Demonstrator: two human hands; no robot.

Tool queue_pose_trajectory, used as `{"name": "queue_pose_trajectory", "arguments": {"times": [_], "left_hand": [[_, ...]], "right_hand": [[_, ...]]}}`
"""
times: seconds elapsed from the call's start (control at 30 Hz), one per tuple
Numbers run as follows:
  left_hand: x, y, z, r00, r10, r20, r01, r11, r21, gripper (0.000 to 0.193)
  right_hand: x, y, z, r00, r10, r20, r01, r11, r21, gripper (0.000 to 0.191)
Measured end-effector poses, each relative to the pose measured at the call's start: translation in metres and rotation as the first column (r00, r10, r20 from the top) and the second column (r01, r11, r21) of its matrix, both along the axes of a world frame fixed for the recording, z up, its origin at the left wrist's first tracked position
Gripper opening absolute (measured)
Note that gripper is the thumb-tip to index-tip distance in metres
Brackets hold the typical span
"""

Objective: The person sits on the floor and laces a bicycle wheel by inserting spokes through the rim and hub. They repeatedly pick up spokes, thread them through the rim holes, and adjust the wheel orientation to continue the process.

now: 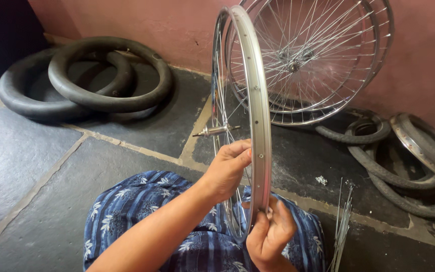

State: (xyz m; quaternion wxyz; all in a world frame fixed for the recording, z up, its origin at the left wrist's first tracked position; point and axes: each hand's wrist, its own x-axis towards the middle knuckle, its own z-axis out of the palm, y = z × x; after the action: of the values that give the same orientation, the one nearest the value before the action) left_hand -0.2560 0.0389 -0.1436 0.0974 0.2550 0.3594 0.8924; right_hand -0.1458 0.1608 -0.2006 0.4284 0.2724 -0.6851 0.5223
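Workshop corner
Dark stone floor (21, 166) with pale joints; pink wall (177, 25) behind, lit by soft daylight.

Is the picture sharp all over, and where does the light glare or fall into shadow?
Head view: soft daylight, mostly sharp; the rim held by the left hand and right hand shows bright glare along its edge; the top-left corner behind the inner tubes sinks into deep shadow; the loose spokes look thin and slightly blurred.

Silver spoked bicycle wheel (258, 100), upright, edge-on, axle protruding, over lap
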Motion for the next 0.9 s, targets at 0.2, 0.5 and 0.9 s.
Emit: {"name": "queue_pose_trajectory", "arguments": {"times": [0.2,0.5,0.9], "left_hand": [[-0.005,-0.001,0.012,0.997,-0.078,0.004,0.077,0.996,0.038,0.027],[-0.004,0.002,0.014,0.993,-0.1,-0.064,0.094,0.991,-0.091,0.026],[-0.01,-0.002,0.015,0.995,-0.089,-0.037,0.083,0.986,-0.144,0.025]], "right_hand": [[-0.003,-0.003,-0.002,0.998,0.018,0.054,-0.017,1.0,-0.026,0.053],[0.0,0.0,-0.005,0.996,0.035,0.077,-0.032,0.999,-0.042,0.052],[-0.001,0.001,-0.013,0.993,0.028,0.112,-0.025,0.999,-0.031,0.049]]}}
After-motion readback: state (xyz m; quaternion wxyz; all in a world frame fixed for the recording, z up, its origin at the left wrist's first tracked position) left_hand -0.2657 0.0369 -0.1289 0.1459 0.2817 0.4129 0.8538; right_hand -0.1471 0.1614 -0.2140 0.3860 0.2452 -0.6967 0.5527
